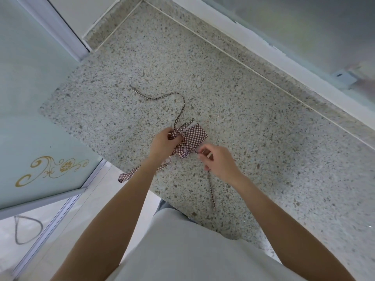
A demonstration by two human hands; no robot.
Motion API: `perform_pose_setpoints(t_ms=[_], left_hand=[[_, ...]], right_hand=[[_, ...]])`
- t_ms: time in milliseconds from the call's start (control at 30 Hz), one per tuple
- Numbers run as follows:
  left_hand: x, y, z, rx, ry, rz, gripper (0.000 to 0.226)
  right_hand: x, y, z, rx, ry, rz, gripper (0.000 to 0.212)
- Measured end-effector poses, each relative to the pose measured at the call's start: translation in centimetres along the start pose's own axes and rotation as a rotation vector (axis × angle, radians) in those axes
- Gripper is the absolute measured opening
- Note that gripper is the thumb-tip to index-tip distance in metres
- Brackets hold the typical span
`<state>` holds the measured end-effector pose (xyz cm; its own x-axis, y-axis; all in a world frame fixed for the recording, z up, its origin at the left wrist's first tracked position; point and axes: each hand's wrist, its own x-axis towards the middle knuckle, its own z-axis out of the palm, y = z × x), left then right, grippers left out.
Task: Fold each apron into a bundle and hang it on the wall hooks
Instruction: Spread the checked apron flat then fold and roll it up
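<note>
Mid-frame on the speckled grey stone counter (243, 122) we see the brown-and-white checked apron, folded into a small bundle (193, 136). Left hand (165, 144) grips the bundle's end with a tie wrapped round it; right hand (218, 161) pinches a thin checked tie (211, 191). We judge tying is under way; next, cinch the ties.

A speckled terrazzo countertop (233, 102) fills mid-frame; a frosted glass door (30, 118) with gold scrollwork (50, 169) stands at left.
</note>
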<state>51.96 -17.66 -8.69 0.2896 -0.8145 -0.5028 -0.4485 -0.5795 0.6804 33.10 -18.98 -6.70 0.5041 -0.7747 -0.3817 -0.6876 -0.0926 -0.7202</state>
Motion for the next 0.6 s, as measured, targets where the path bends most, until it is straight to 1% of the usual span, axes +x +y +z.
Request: perform_pose_setpoints(t_ms=[100,167,200,233,300,333,400,433,500,600], left_hand=[[-0.2,-0.4,-0.6,-0.207,-0.074,-0.035,0.018],[-0.6,-0.7,-1.1,-0.358,-0.130,-0.048,0.018],[-0.7,-1.0,-1.3,-0.385,-0.164,-0.018,0.014],[-0.9,-1.0,-1.7,-0.351,-0.214,0.044,0.009],[-1.3,-0.9,-2.4,-0.157,-0.365,0.161,0.006],[-1.4,-0.5,-2.6,-0.059,-0.445,0.198,0.007],[-1.6,-0.1,-2.6,0.117,-0.564,0.251,0.018],[-1.7,0.0,-2.3,0.203,-0.578,0.271,0.025],[-1.6,-0.2,-1.7,0.361,-0.508,0.277,0.038],[-1.5,-0.9,-1.0,0.374,-0.345,0.205,0.048]], right_hand=[[-0.3,1.7,0.6,0.170,0.013,0.161,0.008],[0.2,2.6,0.4,0.150,-0.057,0.172,0.008],[0.4,3.0,0.2,0.129,-0.110,0.159,0.008],[0.6,3.2,0.1,0.120,-0.154,0.150,0.008],[1.5,3.1,-0.6,0.090,-0.199,0.148,0.010],[2.2,2.9,-1.1,0.077,-0.220,0.141,0.013],[3.5,2.0,-2.2,0.089,-0.270,0.111,0.017],[4.2,1.6,-2.7,0.090,-0.276,0.083,0.016],[5.3,0.9,-3.5,0.054,-0.233,0.037,0.011],[5.6,0.3,-3.7,-0.043,-0.143,-0.029,0.011]])
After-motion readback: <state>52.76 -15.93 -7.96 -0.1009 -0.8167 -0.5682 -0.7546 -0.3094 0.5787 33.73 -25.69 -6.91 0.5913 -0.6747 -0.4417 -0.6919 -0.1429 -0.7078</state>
